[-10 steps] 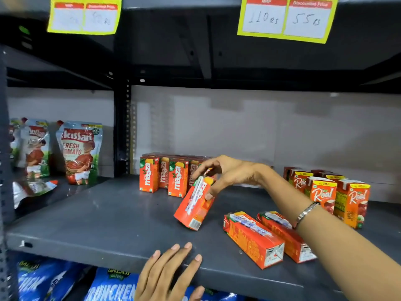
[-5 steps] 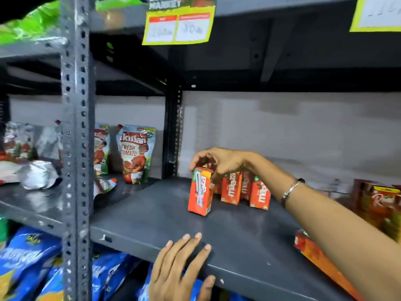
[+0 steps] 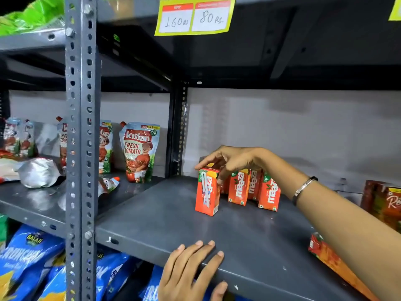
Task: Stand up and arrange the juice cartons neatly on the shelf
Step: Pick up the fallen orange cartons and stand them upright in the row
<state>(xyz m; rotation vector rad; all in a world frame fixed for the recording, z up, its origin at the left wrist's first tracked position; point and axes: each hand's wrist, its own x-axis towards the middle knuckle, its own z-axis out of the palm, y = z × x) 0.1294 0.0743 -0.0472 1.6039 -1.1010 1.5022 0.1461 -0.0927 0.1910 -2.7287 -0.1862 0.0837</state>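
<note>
since half a second ago almost nothing has shifted: the view has only crept a little, and the carton i had tilted in the air a second ago now stands upright on the shelf.

nearest me, my left hand (image 3: pixel 191 270) lies flat on the front lip of the grey shelf (image 3: pixel 156 231), fingers spread on top and thumb hooked under the edge, gripping nothing but the shelf. low on the right a fallen carton (image 3: pixel 325 255) lies on its side, partly hidden by my forearm, not yet stood up.

further in, my right hand (image 3: pixel 230 160) arches over the front maaza carton (image 3: pixel 207 192), fingertips pinching its top, thumb on the near right side. it stands upright, a little forward and left of the maaza row (image 3: pixel 253 189) at the back, its face turned sideways compared with theirs.

to finish this step well, i'd judge i should keep the pinch light, twist the carton so its label faces out like the others, then slide it back until it sits flush beside the row. pushing from the top could tip it, so a low, steady nudge seems safer.

farther left, beyond the upright post (image 3: pixel 81 135), tomato pouches (image 3: pixel 138 152) stand untouched.
</note>
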